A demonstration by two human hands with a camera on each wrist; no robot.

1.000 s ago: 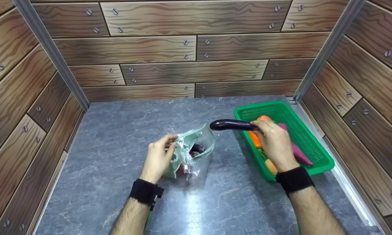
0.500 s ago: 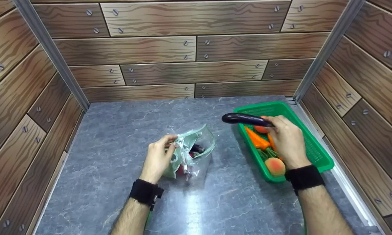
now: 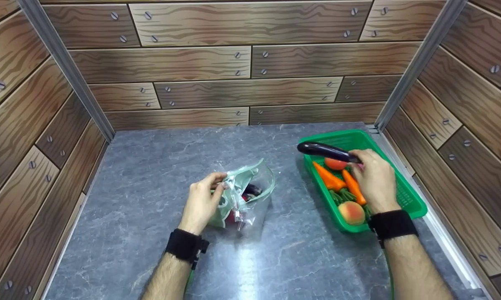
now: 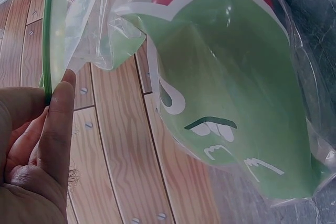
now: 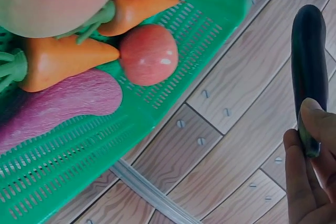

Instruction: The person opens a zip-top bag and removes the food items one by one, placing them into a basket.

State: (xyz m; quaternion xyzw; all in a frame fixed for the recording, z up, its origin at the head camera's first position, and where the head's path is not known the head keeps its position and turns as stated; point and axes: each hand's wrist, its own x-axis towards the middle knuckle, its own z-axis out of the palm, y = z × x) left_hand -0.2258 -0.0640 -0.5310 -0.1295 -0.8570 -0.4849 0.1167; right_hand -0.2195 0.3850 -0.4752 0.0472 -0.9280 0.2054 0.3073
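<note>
Two hands busy, no legible writing on the bag.
Right hand grips eggplant above basket; left hand pinches bag rim.

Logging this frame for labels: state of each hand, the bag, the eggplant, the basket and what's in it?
Left hand: pinching the bag's rim.
Bag: mouth open, on the table, produce inside.
Right hand: gripping the eggplant by one end.
Eggplant: lifted, above the basket.
Basket: on the table, holding produce.
Carrots: lying in the basket.
Peach: in the basket's near end.
</note>
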